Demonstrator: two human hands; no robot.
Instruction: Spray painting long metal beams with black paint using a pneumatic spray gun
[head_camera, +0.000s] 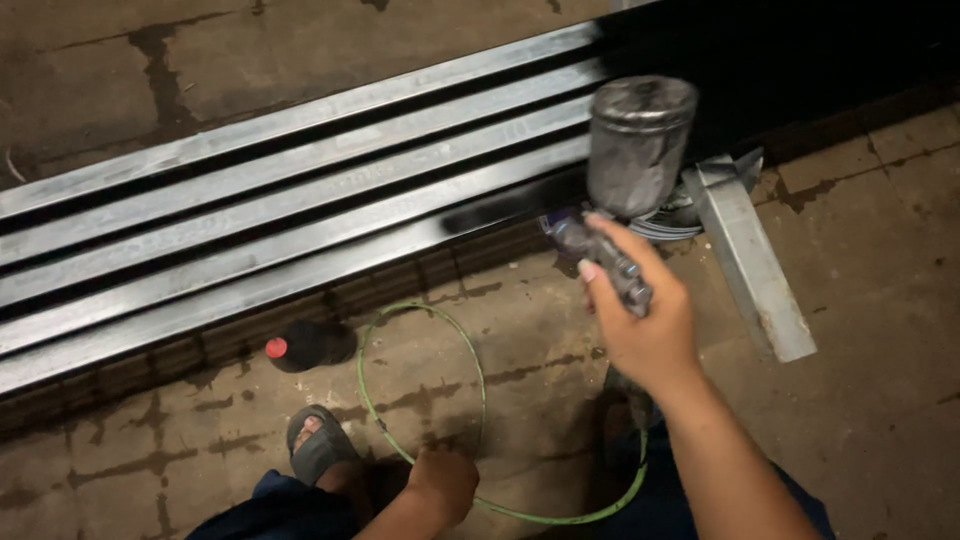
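My right hand (640, 320) grips a paint spray gun (605, 255) with a grey metal cup (638, 140) on top, its nozzle turned toward a row of long steel tubes (300, 200). The tubes are bare grey on the left and black on the right, with a fresh black patch by the nozzle. My left hand (445, 480) is closed in a fist low near my knee, beside a thin green air hose (470, 370) that loops over the floor; whether the fist holds the hose is unclear.
A dark bottle with a red cap (305, 345) lies on the stained concrete floor under the tubes. A grey steel support bar (750, 255) crosses beneath the tubes at the right. My sandalled foot (315, 445) rests at the bottom.
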